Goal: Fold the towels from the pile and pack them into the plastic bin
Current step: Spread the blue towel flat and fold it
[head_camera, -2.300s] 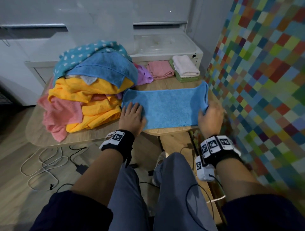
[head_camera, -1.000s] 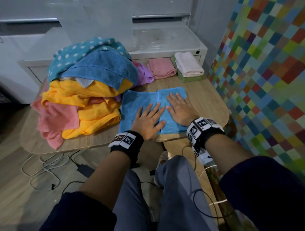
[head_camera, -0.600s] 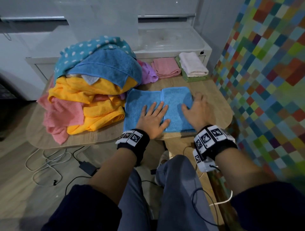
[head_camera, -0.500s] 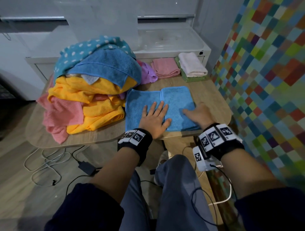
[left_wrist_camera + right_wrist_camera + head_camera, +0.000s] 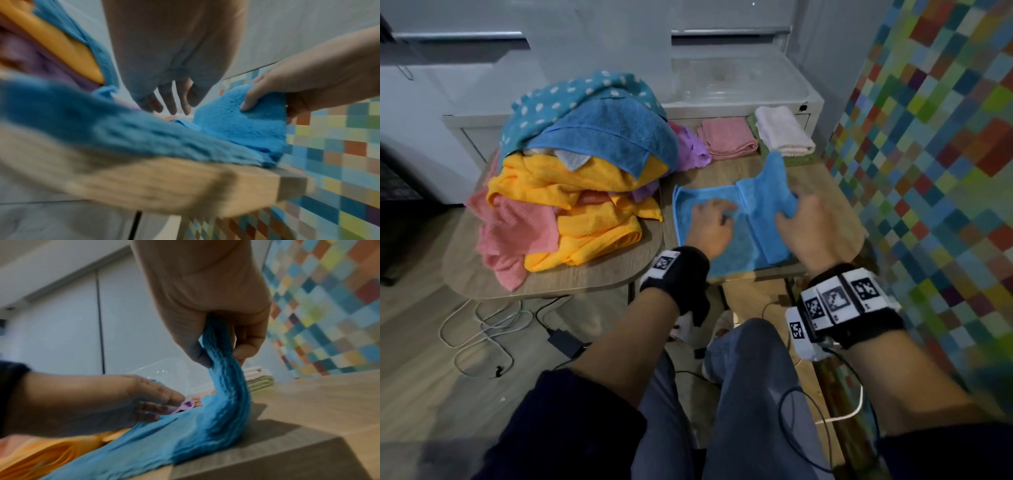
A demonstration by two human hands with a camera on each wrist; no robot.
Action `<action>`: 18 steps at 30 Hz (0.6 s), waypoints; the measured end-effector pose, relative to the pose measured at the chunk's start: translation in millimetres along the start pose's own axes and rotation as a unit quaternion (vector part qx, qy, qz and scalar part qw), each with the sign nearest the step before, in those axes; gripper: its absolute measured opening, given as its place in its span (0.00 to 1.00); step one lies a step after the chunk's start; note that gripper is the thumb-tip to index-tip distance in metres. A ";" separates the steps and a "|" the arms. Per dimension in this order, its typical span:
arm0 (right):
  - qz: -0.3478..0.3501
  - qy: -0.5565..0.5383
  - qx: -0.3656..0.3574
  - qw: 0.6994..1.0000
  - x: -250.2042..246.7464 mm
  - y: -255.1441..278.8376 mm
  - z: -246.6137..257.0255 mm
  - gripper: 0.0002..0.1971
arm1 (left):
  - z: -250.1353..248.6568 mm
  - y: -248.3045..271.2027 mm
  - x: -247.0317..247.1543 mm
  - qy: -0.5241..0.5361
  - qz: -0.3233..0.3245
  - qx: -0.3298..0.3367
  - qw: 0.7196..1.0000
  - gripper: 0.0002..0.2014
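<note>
Your right hand (image 5: 812, 230) pinches the right-hand edge of the bright blue fluffy microfibre towel (image 5: 726, 226), thumb on one side and fingers on the other, and holds that edge raised off the wooden table (image 5: 599, 277) so the cloth stands up in a fold beside it; the right wrist view shows the blue pile bunched between thumb and fingers (image 5: 244, 352). Your left hand (image 5: 709, 229) lies on the left half of the same towel, which is flat on the table's near right part. Its fingers look loosely bent, and you hold nothing with it.

To your left sits one pile of unfolded towels (image 5: 571, 192). You can count at least five cloths in it: a teal one with white dots on top, a plain blue one under it, yellow-orange ones in the middle, a pink one hanging at the left edge, and a purple one poking out at the right.

At the table's far side you have three folded towels: one pink (image 5: 727, 137), and one pale cream (image 5: 784, 132) resting on one green (image 5: 803, 160). One clear plastic bin (image 5: 736, 77) stands behind them on the white cabinet.
</note>
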State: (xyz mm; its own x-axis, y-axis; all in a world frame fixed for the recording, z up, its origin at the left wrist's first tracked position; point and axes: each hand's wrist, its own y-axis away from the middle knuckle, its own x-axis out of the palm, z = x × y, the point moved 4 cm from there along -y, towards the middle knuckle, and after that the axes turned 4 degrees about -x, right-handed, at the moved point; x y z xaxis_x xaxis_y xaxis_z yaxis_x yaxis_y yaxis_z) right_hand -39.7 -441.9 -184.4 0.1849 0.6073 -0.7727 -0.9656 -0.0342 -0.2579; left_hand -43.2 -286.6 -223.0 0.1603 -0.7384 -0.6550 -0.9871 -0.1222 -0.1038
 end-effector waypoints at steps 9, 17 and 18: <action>0.108 0.172 -0.213 0.956 63.4 56.8 65.1 0.21 | 59.8 -3.2 -32.8 0.382 -0.033 -0.273 0.882 0.20; 0.043 0.038 -0.183 0.981 59.3 35.5 47.3 0.30 | 65.1 -2.4 -32.3 0.286 -0.082 -0.250 0.921 0.21; 0.055 0.046 -0.181 0.981 62.1 29.2 42.3 0.27 | 65.1 -2.8 -32.7 0.271 -0.079 -0.244 0.928 0.21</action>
State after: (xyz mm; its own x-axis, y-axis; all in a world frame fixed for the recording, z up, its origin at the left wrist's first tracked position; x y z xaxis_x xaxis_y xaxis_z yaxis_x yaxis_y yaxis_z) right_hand -64.2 -371.6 -215.4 0.1143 0.5100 -0.8525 -0.8559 -0.3850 -0.3451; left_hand -45.9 -218.9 -250.1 0.4115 -0.8947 -0.1736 -0.8530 -0.4452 0.2723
